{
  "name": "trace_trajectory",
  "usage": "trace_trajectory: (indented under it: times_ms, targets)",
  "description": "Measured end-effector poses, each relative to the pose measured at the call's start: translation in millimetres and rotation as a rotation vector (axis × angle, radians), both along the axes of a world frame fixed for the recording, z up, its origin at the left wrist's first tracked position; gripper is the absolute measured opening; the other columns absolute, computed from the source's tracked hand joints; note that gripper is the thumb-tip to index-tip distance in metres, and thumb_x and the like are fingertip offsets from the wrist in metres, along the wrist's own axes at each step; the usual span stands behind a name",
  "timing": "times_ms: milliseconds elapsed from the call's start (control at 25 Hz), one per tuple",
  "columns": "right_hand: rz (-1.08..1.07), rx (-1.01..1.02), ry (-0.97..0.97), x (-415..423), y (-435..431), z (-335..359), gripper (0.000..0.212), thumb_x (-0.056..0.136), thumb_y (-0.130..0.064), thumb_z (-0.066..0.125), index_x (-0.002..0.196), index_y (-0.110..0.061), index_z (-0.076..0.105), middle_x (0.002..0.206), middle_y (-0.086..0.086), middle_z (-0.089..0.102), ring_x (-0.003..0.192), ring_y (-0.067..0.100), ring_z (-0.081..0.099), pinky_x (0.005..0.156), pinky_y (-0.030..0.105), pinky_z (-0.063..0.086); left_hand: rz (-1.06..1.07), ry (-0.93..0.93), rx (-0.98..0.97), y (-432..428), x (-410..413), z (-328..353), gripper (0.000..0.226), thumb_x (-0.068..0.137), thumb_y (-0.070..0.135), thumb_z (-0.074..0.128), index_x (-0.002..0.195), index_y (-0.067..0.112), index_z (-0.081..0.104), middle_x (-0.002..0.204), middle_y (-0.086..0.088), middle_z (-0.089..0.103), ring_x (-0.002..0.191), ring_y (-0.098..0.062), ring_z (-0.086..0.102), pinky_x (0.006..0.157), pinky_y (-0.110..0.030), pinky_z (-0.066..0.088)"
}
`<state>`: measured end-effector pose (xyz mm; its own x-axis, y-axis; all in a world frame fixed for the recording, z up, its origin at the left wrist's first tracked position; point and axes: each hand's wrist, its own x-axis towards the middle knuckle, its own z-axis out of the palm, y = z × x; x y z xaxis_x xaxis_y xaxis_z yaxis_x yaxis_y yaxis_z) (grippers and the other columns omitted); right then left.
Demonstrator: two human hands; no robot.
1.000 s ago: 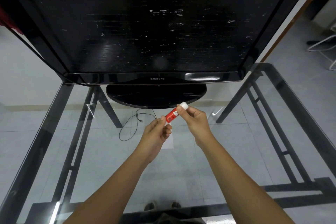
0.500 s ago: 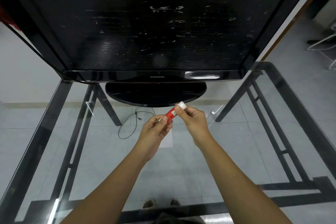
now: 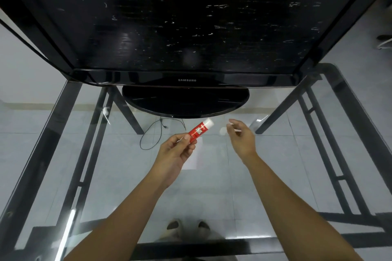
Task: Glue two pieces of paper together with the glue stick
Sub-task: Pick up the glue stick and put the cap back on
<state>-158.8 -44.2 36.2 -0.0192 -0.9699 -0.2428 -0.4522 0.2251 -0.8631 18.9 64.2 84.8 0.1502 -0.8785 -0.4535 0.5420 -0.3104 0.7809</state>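
My left hand [image 3: 175,154] pinches the lower end of a red glue stick [image 3: 198,130]. The stick tilts up to the right and ends in a white tip. My right hand [image 3: 241,140] is apart from the stick, to its right, with the fingers curled. A small blurred white piece [image 3: 222,131] that looks like the cap sits at its fingertips. A white piece of paper [image 3: 192,162] lies on the glass table [image 3: 212,193], partly hidden under my left hand. I can make out only this one sheet.
A large black television [image 3: 191,27] stands on its oval base [image 3: 184,101] at the back of the table, just beyond my hands. Black frame bars [image 3: 331,154] run under the glass on both sides. A cable [image 3: 152,135] and my feet [image 3: 186,225] show through it.
My right hand has let go of the stick's top and moved right, with a small white piece at its fingertips. The left hand still holds the stick, now slightly lower.
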Motion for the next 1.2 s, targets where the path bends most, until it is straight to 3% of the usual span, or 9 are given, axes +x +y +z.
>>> trace_trajectory:
  times_ms: [160, 320, 440, 600, 680, 760, 920, 1200]
  targets:
    - [0.365, -0.122, 0.444, -0.6, -22.3, -36.8, 0.046, 0.088, -0.023, 0.061, 0.132, -0.016, 0.050, 0.136, 0.008, 0.046, 0.117, 0.024, 0.051, 0.098, 0.029, 0.041, 0.014, 0.015, 0.002, -0.8, 7.7, -8.3, 0.023, 0.085, 0.022, 0.056, 0.102, 0.008, 0.063, 0.089, -0.005, 0.066, 0.071, -0.008, 0.060, 0.072, -0.016, 0.053]
    - [0.373, -0.111, 0.516, 2.5, -30.7, -50.9, 0.039, 0.090, -0.012, 0.057, 0.128, -0.013, 0.053, 0.130, 0.012, 0.053, 0.112, 0.027, 0.055, 0.097, 0.029, 0.042, 0.028, 0.015, 0.031, 0.5, 8.9, -14.1, 0.019, 0.089, 0.019, 0.053, 0.102, 0.008, 0.062, 0.087, -0.004, 0.066, 0.070, -0.007, 0.060, 0.072, -0.016, 0.053]
    - [0.261, -0.110, 0.378, 5.6, -27.7, -40.5, 0.037, 0.090, -0.014, 0.058, 0.126, -0.014, 0.056, 0.119, 0.012, 0.059, 0.099, 0.023, 0.060, 0.088, 0.024, 0.044, 0.026, 0.011, 0.025, 0.3, 7.5, -15.5, 0.018, 0.091, 0.017, 0.052, 0.102, 0.007, 0.062, 0.087, -0.005, 0.066, 0.069, -0.006, 0.060, 0.072, -0.016, 0.053]
    - [0.087, -0.068, -0.123, 12.3, -3.4, 9.8, 0.038, 0.087, -0.025, 0.062, 0.125, -0.024, 0.057, 0.115, -0.002, 0.059, 0.097, 0.006, 0.059, 0.085, 0.016, 0.045, 0.030, 0.005, 0.014, -1.2, 6.2, -12.6, 0.019, 0.091, 0.015, 0.053, 0.105, 0.005, 0.061, 0.086, -0.005, 0.067, 0.069, -0.006, 0.061, 0.072, -0.015, 0.053]
    - [0.064, -0.027, -0.266, 12.1, 13.7, 34.0, 0.037, 0.086, -0.026, 0.064, 0.123, -0.026, 0.056, 0.110, -0.009, 0.059, 0.095, 0.000, 0.059, 0.078, 0.012, 0.047, 0.021, -0.001, 0.006, -1.8, 5.6, -9.8, 0.019, 0.090, 0.016, 0.054, 0.104, 0.006, 0.061, 0.086, -0.004, 0.067, 0.069, -0.006, 0.061, 0.073, -0.015, 0.053]
    - [0.066, -0.040, -0.364, 9.6, 26.3, 49.0, 0.033, 0.085, -0.021, 0.065, 0.117, -0.021, 0.058, 0.109, -0.004, 0.062, 0.087, -0.004, 0.061, 0.075, 0.011, 0.049, 0.004, -0.008, -0.002, -1.3, 4.2, -6.4, 0.021, 0.090, 0.017, 0.054, 0.106, 0.006, 0.061, 0.088, -0.004, 0.068, 0.071, -0.006, 0.061, 0.074, -0.016, 0.053]
    - [0.103, -0.035, -0.442, 10.9, 37.2, 63.1, 0.023, 0.084, -0.016, 0.066, 0.105, -0.025, 0.061, 0.103, -0.006, 0.064, 0.083, -0.005, 0.062, 0.076, 0.013, 0.050, -0.013, -0.021, -0.007, 0.9, -1.5, -0.7, 0.022, 0.089, 0.017, 0.055, 0.107, 0.006, 0.061, 0.086, -0.003, 0.069, 0.071, -0.006, 0.062, 0.075, -0.016, 0.054]
    - [0.133, -0.059, -0.410, 12.4, 44.9, 62.7, 0.020, 0.080, -0.015, 0.070, 0.095, -0.027, 0.062, 0.094, -0.007, 0.067, 0.085, 0.005, 0.064, 0.075, 0.018, 0.052, -0.030, -0.133, -0.003, 4.8, -1.7, 3.7, 0.020, 0.089, 0.016, 0.056, 0.107, 0.009, 0.061, 0.083, -0.003, 0.069, 0.071, -0.009, 0.061, 0.073, -0.017, 0.053]
